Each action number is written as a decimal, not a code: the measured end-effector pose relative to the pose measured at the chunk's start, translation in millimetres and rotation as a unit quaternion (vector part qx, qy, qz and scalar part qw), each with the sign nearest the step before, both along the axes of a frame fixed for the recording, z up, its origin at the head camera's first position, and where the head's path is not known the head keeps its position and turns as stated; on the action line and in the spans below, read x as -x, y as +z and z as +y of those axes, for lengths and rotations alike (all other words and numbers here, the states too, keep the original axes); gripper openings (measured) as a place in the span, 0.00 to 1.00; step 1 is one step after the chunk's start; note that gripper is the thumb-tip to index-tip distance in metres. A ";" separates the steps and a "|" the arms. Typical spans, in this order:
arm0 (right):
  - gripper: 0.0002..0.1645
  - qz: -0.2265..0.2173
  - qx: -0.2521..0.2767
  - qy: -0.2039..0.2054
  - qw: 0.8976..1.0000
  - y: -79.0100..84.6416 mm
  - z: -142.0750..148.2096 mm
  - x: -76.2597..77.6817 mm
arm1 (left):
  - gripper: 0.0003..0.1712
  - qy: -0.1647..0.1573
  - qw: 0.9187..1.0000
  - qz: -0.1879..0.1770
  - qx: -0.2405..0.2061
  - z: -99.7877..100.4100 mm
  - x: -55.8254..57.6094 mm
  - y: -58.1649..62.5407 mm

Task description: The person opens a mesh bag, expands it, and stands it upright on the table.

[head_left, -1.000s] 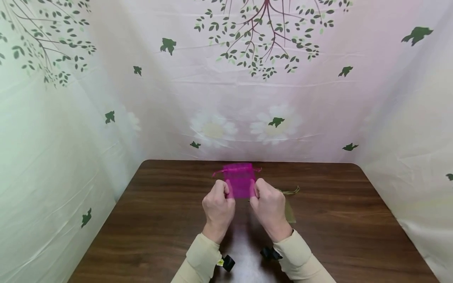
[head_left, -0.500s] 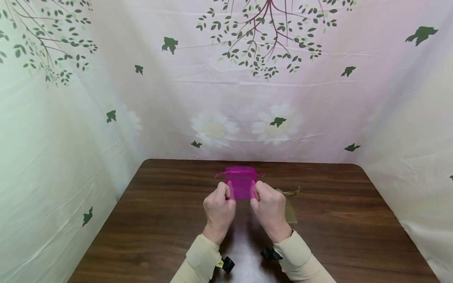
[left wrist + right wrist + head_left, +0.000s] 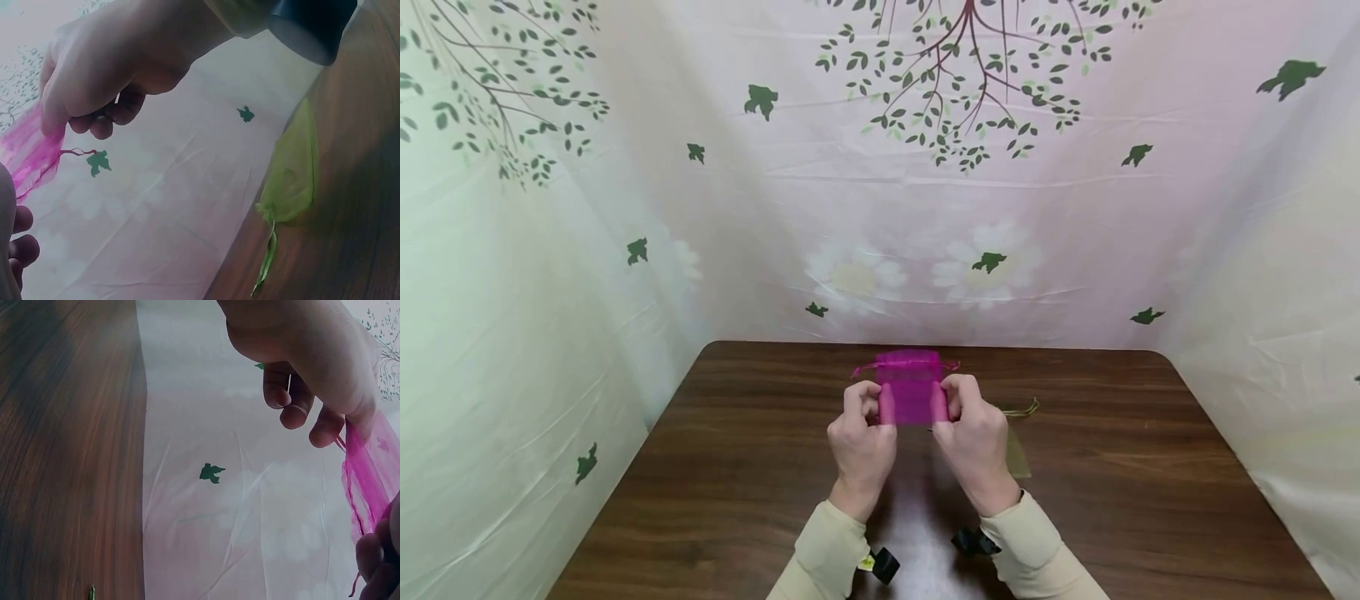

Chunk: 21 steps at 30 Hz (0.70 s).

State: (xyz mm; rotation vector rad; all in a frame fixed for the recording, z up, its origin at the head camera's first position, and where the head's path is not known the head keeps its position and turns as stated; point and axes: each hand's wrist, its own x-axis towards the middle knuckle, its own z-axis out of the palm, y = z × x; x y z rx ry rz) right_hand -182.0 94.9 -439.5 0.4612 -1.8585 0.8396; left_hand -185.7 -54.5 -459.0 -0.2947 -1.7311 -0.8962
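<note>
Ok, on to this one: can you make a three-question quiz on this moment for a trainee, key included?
1. True or false: the person's left hand and right hand both hold the sheer magenta drawstring pouch.
2. Where is the sheer yellow-green drawstring pouch?
A) in the left hand
B) on the dark brown wood-grain table
C) inside the magenta pouch
3. Fill in: in the head view, the person's ____ hand partly hides the yellow-green pouch.

Key: 1. True; 2. B; 3. right.
</note>
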 end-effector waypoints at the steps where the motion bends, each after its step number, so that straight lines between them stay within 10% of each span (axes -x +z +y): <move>1: 0.12 0.000 0.000 -0.001 1.000 -0.1 0.1 -0.3 | 0.09 0.000 1.000 0.000 -0.001 0.5 -0.1 -0.3; 21: 0.08 0.071 -0.025 -0.012 0.997 2.7 0.1 4.0 | 0.08 0.016 0.999 0.031 0.015 2.5 2.3 6.1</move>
